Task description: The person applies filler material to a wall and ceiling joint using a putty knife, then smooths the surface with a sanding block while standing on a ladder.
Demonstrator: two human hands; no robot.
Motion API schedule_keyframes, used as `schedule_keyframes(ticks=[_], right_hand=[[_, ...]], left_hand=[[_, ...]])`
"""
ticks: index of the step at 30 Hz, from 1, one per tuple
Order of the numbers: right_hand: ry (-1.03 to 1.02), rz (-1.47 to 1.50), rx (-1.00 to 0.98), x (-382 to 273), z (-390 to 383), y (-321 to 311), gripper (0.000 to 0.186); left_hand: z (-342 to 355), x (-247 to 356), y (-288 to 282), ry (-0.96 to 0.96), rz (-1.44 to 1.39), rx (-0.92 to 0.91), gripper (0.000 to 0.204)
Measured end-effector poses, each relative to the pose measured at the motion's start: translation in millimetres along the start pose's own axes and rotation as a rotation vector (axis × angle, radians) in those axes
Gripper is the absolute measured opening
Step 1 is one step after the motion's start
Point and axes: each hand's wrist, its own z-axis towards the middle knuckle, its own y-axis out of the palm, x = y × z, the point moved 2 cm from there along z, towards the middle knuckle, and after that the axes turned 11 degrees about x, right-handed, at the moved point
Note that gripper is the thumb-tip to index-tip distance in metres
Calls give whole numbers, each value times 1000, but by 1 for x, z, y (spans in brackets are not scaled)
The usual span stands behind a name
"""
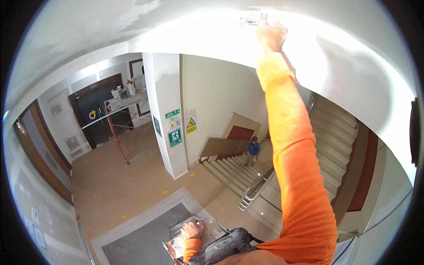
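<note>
My right arm, in an orange sleeve, reaches up to a white curved overhead surface (212, 37). My right hand (271, 35) is closed round a putty knife (251, 19), its blade against that surface; strong glare washes out its outline. Low in the view, near my waist, my left hand (193, 229) is closed at a flat putty-smeared tray (173, 247). How its fingers meet the tray is partly hidden. A dark, grey-smudged bundle of cloth or a bag (225, 247) lies against my body.
Stairs (229, 172) with a metal handrail (256, 190) descend below me; a person in blue (253, 148) stands on them. More stairs (333, 141) are at right. A white pillar (165, 115) bears signs. A scaffold (115, 132) holding buckets stands at far left.
</note>
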Motion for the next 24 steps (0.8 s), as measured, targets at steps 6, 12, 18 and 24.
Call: schedule_keyframes(ticks=[6, 12, 18, 24], right_hand=[[-1, 21, -122, 5, 21, -71, 36], [-146, -48, -103, 5, -8, -18, 37], [96, -12, -93, -13, -21, 38, 36], [106, -16, 2, -11, -17, 25, 36]], left_hand=[[2, -1, 1, -17, 12, -38, 39], [1, 2, 2, 25, 53, -33, 42], [1, -6, 7, 16, 38, -22, 43], [0, 0, 0, 15, 8, 28, 42]])
